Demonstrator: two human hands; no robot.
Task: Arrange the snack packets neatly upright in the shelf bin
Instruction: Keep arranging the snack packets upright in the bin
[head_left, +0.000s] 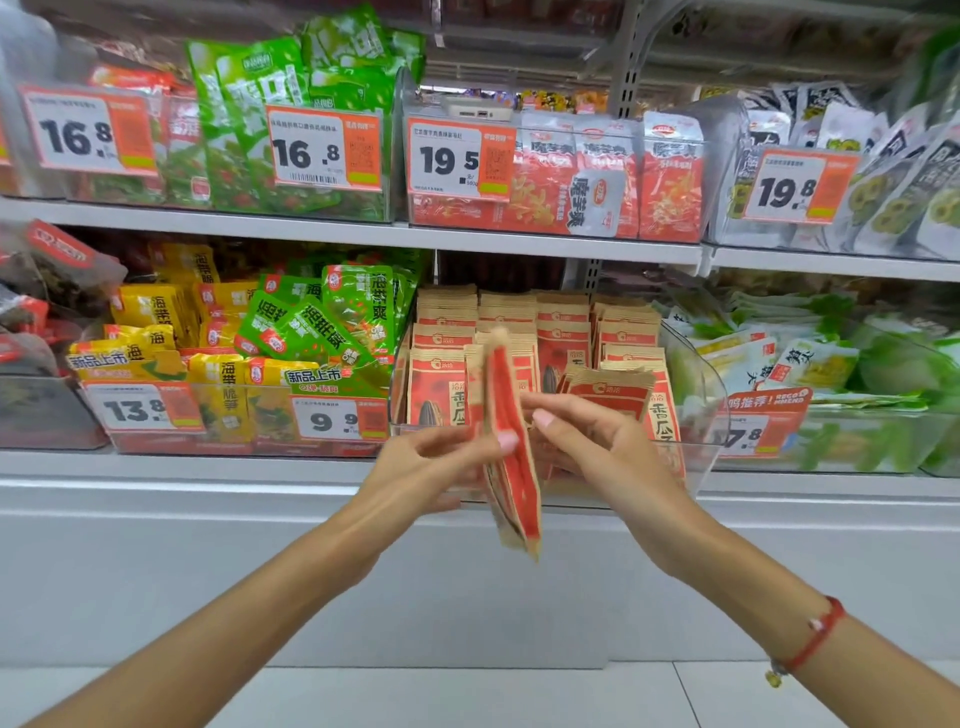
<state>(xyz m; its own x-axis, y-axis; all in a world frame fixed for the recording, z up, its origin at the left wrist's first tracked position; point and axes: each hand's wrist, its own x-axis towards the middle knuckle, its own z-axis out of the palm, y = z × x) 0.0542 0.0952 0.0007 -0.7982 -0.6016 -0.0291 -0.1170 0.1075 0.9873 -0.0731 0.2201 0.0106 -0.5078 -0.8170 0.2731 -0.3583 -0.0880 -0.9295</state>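
Fingers of the left hand (415, 467) and the right hand (597, 447) curl around a small stack of red and tan snack packets (511, 457), held edge-on and upright just in front of a clear shelf bin (696, 395). The bin holds rows of matching packets (563, 343), mostly upright, printed with a sunflower seed and Chinese characters. The right wrist wears a red string bracelet (815, 636). Nearby price tags read 9.9 (337, 420), 13.8 (137, 410) and 19.5 (457, 161).
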